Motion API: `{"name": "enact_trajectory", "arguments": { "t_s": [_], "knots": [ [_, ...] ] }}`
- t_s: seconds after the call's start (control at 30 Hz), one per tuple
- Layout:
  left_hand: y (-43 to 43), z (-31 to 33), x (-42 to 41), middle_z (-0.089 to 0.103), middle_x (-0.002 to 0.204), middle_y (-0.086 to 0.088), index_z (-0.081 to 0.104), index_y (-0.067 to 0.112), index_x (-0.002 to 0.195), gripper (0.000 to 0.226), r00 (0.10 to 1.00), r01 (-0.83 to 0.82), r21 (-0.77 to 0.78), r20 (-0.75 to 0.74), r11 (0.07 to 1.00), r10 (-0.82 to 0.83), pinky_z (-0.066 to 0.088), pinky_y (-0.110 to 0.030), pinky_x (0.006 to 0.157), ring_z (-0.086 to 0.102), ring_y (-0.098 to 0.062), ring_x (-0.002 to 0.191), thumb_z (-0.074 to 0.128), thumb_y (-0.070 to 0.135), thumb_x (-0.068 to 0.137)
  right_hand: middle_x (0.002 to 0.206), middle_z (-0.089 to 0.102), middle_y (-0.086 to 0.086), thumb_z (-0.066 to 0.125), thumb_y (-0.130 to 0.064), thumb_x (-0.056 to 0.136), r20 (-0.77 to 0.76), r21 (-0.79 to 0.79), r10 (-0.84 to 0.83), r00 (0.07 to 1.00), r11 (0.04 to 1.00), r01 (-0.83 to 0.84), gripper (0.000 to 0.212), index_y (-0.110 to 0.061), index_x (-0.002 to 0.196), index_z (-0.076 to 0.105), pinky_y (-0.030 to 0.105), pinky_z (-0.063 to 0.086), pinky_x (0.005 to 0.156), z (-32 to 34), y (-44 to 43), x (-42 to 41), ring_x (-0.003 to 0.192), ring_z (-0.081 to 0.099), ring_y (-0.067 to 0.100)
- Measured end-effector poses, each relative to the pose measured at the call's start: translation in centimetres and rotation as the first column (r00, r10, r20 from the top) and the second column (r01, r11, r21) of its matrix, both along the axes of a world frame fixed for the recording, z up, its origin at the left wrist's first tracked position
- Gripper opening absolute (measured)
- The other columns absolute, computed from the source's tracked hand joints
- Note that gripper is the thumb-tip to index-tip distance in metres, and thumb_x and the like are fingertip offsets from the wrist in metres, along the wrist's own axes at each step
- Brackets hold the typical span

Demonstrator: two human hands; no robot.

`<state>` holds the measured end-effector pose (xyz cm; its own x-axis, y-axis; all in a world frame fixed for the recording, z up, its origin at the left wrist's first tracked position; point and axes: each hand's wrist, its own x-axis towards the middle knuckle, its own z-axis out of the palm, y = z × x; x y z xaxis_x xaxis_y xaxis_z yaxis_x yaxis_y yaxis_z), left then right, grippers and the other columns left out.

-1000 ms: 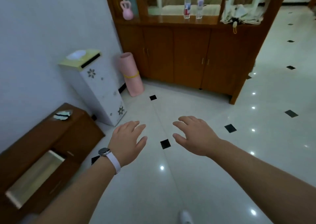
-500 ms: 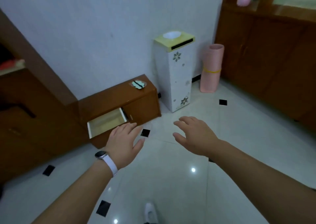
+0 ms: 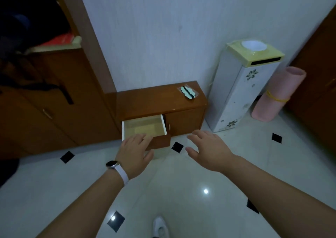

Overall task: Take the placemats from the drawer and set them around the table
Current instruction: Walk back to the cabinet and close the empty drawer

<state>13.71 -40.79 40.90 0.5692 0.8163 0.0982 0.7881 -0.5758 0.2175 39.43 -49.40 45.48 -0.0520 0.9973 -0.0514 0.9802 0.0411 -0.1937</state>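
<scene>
Over the white floor point(image 3: 181, 192) we hold both arms out, palms down. Our left hand point(image 3: 133, 152), w/ a watch point(image 3: 112, 164) on the wrist, is at the front edge of the open drawer point(image 3: 163, 124), fingers straight & apart, gripping nothing; touching or not, we cannot tell. Our right hand point(image 3: 207, 149) is spread too, holding nothing, just right of the drawer. The drawer sticks out of a low cabinet point(image 3: 156, 99); a pale flat sheet point(image 3: 145, 128) lies inside, whether it is a placemat we cannot tell. Wide floor lies btw us & the cabinet.

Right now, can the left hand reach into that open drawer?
Probably yes. The drawer stands pulled out with its top open, the left hand is spread just at its front edge, and nothing blocks the way.
</scene>
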Motion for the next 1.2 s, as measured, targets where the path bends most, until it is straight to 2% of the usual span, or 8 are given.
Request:
{"name": "enact_trajectory", "arguments": {
  "t_s": [0.17, 0.4, 0.63, 0.77, 1.03, 1.2],
  "knots": [
    [5.9, -1.3, -2.2, 0.065, 0.116, -0.007, 0.062, 0.019, 0.118, 0.045, 1.0, 0.003, 0.001, 0.024, 1.0, -0.003, 0.046, -0.046, 0.088, 0.061, -0.028, 0.106, 0.043, 0.043, 0.085, 0.129, 0.054, -0.003, 0.038, -0.054, 0.094, 0.021, -0.038, 0.023, 1.0, 0.999, -0.022, 0.05, -0.024, 0.132, 0.053, 0.038, 0.04, 0.098, -1.2, 6.1, -2.5, 0.119, 0.049, 0.02],
    [9.9, -4.4, -4.3, 0.065, 0.117, -0.008, 0.062, 0.018, 0.118, 0.045, 0.998, -0.055, -0.071, -0.005, 0.996, 0.055, 0.047, -0.043, 0.086, 0.061, -0.029, 0.106, 0.044, 0.042, 0.084, 0.136, 0.051, 0.001, 0.044, -0.049, 0.096, -0.007, -0.109, 0.045, 0.999, 0.993, -0.046, 0.049, -0.02, 0.134, 0.051, 0.037, 0.036, 0.101, -4.4, 11.6, -3.7, 0.128, 0.044, 0.021],
    [13.2, -7.5, -4.5, 0.064, 0.115, -0.008, 0.064, 0.015, 0.116, 0.046, 0.995, -0.098, -0.111, -0.044, 0.989, 0.093, 0.048, -0.04, 0.088, 0.061, -0.028, 0.103, 0.045, 0.04, 0.083, 0.13, 0.053, 0.0, 0.04, -0.052, 0.093, -0.03, -0.173, 0.066, 0.997, 0.982, -0.07, 0.048, -0.022, 0.128, 0.054, 0.039, 0.042, 0.096, -9.3, 17.3, -3.1, 0.122, 0.048, 0.023],
    [15.6, -8.8, -4.2, 0.061, 0.121, -0.01, 0.06, 0.015, 0.12, 0.046, 0.985, -0.17, -0.153, -0.061, 0.973, 0.162, 0.046, -0.042, 0.092, 0.057, -0.03, 0.112, 0.046, 0.04, 0.084, 0.126, 0.055, 0.001, 0.03, -0.056, 0.087, -0.066, -0.211, 0.106, 0.992, 0.97, -0.118, 0.058, -0.02, 0.123, 0.056, 0.039, 0.044, 0.091, -12.0, 20.7, -2.8, 0.117, 0.051, 0.024],
    [20.3, -12.5, -3.5, 0.054, 0.136, -0.014, 0.056, 0.015, 0.129, 0.054, 0.965, -0.255, -0.225, -0.12, 0.94, 0.233, 0.04, -0.047, 0.101, 0.049, -0.034, 0.126, 0.04, 0.042, 0.085, 0.131, 0.052, 0.008, 0.045, -0.046, 0.094, -0.074, -0.246, 0.143, 0.987, 0.957, -0.157, 0.045, -0.014, 0.125, 0.053, 0.041, 0.042, 0.094, -16.4, 27.2, -2.3, 0.12, 0.047, 0.028],
    [22.9, -15.5, -4.1, 0.055, 0.135, -0.017, 0.058, 0.012, 0.127, 0.055, 0.972, -0.22, -0.254, -0.138, 0.942, 0.19, 0.043, -0.048, 0.098, 0.051, -0.036, 0.125, 0.041, 0.043, 0.085, 0.128, 0.056, 0.008, 0.041, -0.05, 0.093, -0.071, -0.236, 0.116, 0.991, 0.963, -0.13, 0.051, -0.014, 0.125, 0.057, 0.041, 0.044, 0.091, -19.4, 28.8, -3.0, 0.118, 0.051, 0.029]
  ]
}}
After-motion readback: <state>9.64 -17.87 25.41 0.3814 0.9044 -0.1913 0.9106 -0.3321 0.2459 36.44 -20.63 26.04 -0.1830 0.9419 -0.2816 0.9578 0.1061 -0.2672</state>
